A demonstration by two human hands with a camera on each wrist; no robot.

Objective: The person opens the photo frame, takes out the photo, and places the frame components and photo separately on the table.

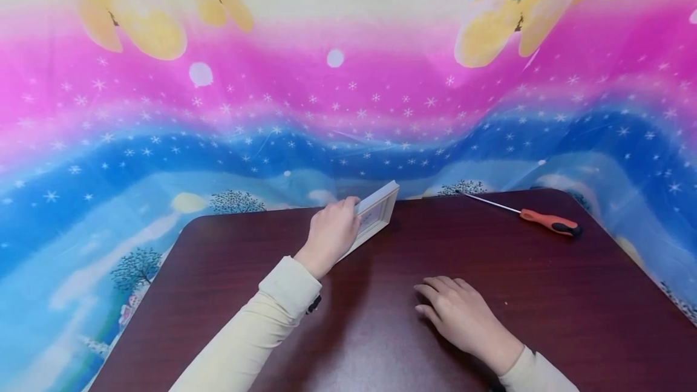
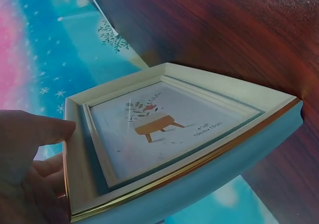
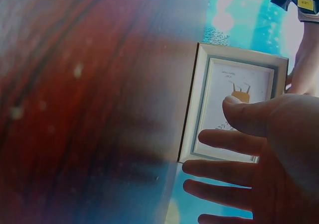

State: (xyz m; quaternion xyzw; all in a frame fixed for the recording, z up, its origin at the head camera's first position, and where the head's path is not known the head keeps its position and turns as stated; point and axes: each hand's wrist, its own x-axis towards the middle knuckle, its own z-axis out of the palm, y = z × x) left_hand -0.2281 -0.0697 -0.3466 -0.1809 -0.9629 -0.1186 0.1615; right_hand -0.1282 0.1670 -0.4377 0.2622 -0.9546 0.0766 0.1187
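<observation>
My left hand (image 1: 333, 231) grips a cream picture frame (image 1: 381, 209) by its upper edge, thumb on the front border in the left wrist view. The picture frame (image 2: 199, 169) stands on its edge at the table, its front turned toward my right side. Behind its glass is a printed card (image 2: 157, 122) with a plant in an orange pot on legs and size text. My right hand (image 1: 463, 313) rests low over the table to the right, holding nothing. In the right wrist view its fingers (image 3: 224, 171) are spread and nearly straight, overlapping the picture frame.
A screwdriver (image 1: 547, 221) with an orange and black handle lies at the table's far right, its shaft tip reaching the back edge. The dark red-brown table (image 1: 229, 265) has rounded corners. Behind it hangs a colourful snowflake-patterned cloth (image 1: 348, 107).
</observation>
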